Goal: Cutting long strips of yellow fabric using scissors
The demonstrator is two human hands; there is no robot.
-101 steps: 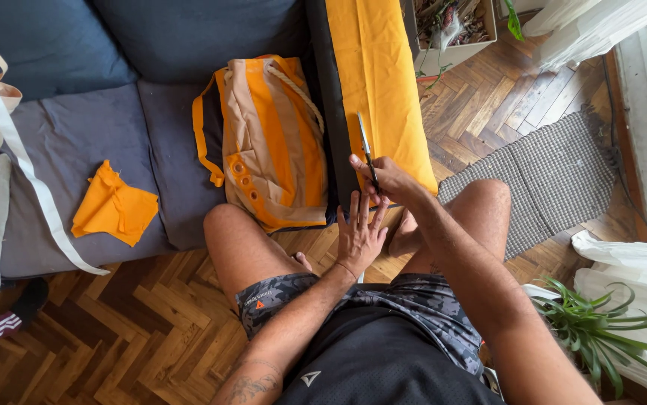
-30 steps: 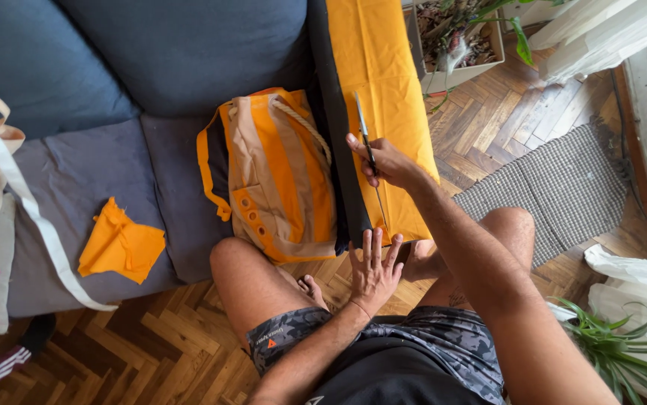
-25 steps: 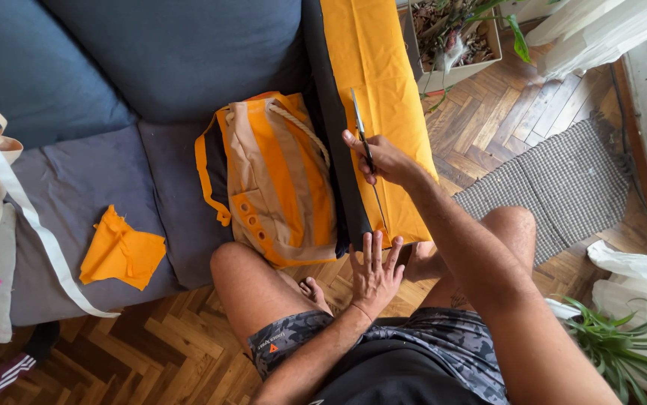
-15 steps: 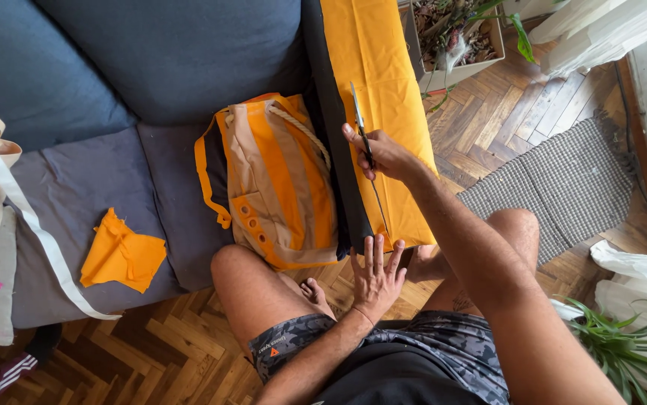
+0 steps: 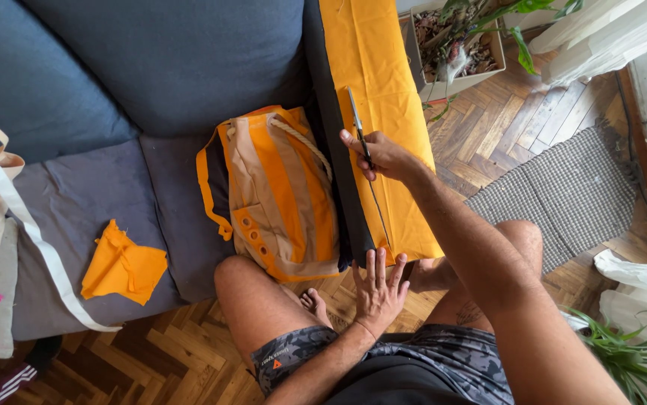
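- Pinched in the right hand [image 5: 380, 155] is a pair of scissors [image 5: 358, 126], fingers closed round the handles and blades pointing to about 12 o'clock, tip over the orange fabric [image 5: 380, 97]. Can't tell if the blades are parted.
- Left hand [image 5: 377, 289] sits nearest the camera, fingers spread and pressed flat at the fabric's near edge, looks like it's pinning the cloth taut so it doesn't slide.
- That fabric runs along the sofa arm [image 5: 338, 172] from 6 toward 12, which gives it a firm flat bed.
- At 9 o'clock of the scissors, an orange-and-beige bag [image 5: 278, 202] lies on the seat.
- Further out at 8 o'clock, a small orange scrap [image 5: 123, 264], well apart.
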